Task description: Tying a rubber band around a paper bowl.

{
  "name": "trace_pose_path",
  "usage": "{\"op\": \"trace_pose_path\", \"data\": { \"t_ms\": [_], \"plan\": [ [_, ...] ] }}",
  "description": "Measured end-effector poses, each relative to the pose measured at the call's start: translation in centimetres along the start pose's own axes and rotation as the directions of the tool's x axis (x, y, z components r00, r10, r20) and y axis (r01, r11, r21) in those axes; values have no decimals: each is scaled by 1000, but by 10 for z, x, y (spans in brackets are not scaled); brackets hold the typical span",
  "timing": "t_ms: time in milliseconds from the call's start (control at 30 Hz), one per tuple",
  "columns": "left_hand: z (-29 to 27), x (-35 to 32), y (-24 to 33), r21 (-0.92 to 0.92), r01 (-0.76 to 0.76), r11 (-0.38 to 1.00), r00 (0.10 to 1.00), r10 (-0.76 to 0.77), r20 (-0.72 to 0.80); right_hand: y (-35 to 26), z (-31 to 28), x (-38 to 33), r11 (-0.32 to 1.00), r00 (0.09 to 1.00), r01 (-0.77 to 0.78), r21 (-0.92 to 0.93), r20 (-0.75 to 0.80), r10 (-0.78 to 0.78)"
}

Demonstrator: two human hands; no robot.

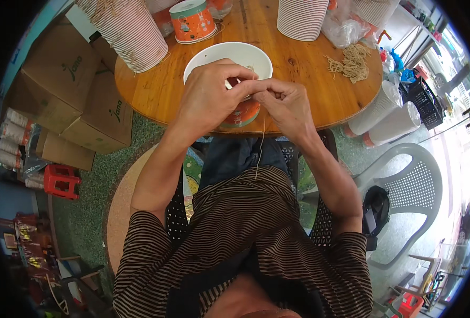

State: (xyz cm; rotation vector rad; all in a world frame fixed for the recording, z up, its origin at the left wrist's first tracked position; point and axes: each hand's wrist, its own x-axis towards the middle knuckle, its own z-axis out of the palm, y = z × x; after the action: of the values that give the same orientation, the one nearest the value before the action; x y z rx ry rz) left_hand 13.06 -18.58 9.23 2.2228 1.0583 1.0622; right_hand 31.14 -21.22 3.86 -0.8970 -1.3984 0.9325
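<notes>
Over white-lined bowl (pixel 206 57), right fingers (pixel 275 84) pinch dangling string (pixel 260 149); left fingers (pixel 239 71) just beside, hold unclear

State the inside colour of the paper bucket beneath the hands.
The paper bucket is white inside; head view.

The reference paper tub (pixel 238 117) stood at the near edge of the table (pixel 343 95). On the table, a tub stack (pixel 131 40) occupied 10 o'clock, a single tub (pixel 193 26) 11, a second stack (pixel 300 20) 2, and a strand bundle (pixel 352 63) 3. Off the table: cartons (pixel 65 87), 9; stool (pixel 61 182), 8; chair (pixel 415 188), 4.
</notes>
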Motion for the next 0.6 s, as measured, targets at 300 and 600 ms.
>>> {"op": "trace_pose_path", "data": {
  "t_ms": [300, 600],
  "plan": [
    [12, 1, -3, -328, -111, 938, 989, 71, -131, 9, -2, -13, 991, 996, -59, 122, 79, 49],
    [7, 15, 13, -301, 41, 953, 990, 3, 144, 4, -18, -15, 997, 999, 41, 60, 24, -42]
  ]
}}
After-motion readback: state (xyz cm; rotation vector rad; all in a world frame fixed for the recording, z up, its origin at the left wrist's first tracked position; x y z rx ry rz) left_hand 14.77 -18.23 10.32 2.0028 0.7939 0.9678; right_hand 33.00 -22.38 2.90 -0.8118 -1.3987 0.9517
